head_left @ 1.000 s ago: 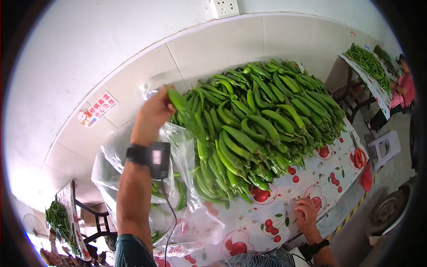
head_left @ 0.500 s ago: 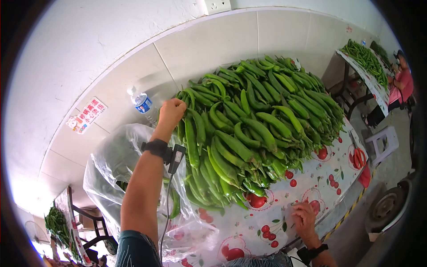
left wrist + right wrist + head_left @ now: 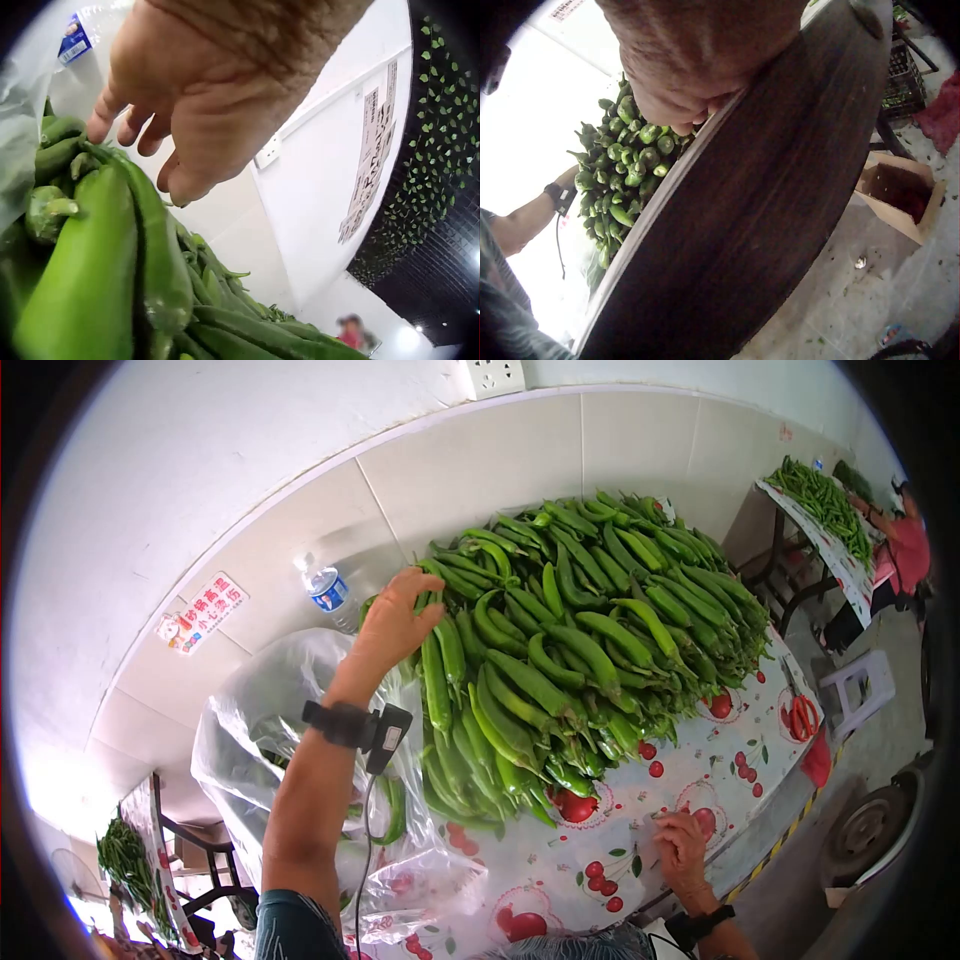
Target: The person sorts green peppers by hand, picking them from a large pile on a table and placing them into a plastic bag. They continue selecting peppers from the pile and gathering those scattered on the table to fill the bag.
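A large heap of long green peppers [image 3: 590,645] lies on the cherry-patterned tablecloth [image 3: 545,860]. At the heap's left end my left hand [image 3: 400,620] reaches over the peppers. The left wrist view shows that hand [image 3: 202,97] with fingers spread and nothing in its grasp, one fingertip right at a pepper's stem end. Two big peppers, one a bright green pepper [image 3: 86,270], lie just below it. My right hand [image 3: 683,850] rests at the table's front edge with loosely bent fingers, holding nothing; its wrist view shows the dark table side [image 3: 727,225] beneath.
A clear plastic bag [image 3: 235,745] with some peppers inside stands left of the heap. Behind it, a water bottle [image 3: 328,592] is by the tiled wall. Red-handled scissors [image 3: 803,717] lie at the table's right end. A person [image 3: 905,550] is at another pepper-covered table.
One second ago my left hand held up a green pepper; it came down at the heap's left end, and the fingers have since spread, free of it. The right hand stays in place.
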### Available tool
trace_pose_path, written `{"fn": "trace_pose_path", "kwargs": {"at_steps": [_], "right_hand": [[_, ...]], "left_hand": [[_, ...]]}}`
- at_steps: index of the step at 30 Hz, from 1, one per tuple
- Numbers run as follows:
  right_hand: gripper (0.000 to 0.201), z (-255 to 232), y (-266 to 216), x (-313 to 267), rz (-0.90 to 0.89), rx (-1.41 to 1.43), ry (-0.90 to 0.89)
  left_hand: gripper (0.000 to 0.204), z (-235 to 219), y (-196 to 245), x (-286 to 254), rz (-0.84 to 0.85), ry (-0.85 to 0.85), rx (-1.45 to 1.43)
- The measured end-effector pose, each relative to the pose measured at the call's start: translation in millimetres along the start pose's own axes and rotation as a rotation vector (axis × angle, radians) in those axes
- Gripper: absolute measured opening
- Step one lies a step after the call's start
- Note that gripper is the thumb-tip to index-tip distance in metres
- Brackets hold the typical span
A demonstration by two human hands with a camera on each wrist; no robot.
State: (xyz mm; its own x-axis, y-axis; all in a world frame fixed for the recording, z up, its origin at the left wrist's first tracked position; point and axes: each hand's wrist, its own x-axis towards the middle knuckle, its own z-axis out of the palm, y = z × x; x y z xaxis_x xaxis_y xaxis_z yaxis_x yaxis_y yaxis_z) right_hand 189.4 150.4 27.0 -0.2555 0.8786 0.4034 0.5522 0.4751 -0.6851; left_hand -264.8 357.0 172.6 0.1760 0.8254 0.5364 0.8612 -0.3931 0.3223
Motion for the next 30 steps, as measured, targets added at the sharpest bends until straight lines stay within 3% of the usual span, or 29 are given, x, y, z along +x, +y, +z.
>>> {"fn": "trace_pose_path", "kwargs": {"at_steps": [3, 7, 9, 12, 17, 22, 25, 30], "right_hand": [[0.015, 0, 2, 1, -0.021, -0.008, 0.008], [0.015, 1, 4, -1, -0.05, -0.026, 0.006], [0.013, 0, 4, -4, -0.057, -0.025, 0.005], [0.009, 0, 3, -4, -0.048, -0.028, -0.001], [0.006, 2, 19, -10, -0.093, -0.096, -0.025], [0.006, 4, 22, -13, -0.048, -0.096, -0.034], [0.005, 3, 18, -13, -0.015, -0.112, -0.045], [0.006, 5, 26, -14, -0.043, -0.13, -0.032]], "left_hand": [[0.028, -55, 62, 1, -0.161, -0.092, -0.243], [0.027, -138, 135, -32, -0.087, -0.163, -0.236], [0.031, -170, 154, -63, -0.095, -0.159, -0.193], [0.036, -213, 171, -119, -0.269, -0.171, -0.202], [0.04, -223, 164, -235, -0.56, -0.241, -0.017], [0.043, -196, 170, -339, -0.63, -0.292, 0.182], [0.057, -185, 179, -382, -0.74, -0.323, 0.286], [0.062, -179, 151, -437, -0.839, -0.043, 0.358]]}}
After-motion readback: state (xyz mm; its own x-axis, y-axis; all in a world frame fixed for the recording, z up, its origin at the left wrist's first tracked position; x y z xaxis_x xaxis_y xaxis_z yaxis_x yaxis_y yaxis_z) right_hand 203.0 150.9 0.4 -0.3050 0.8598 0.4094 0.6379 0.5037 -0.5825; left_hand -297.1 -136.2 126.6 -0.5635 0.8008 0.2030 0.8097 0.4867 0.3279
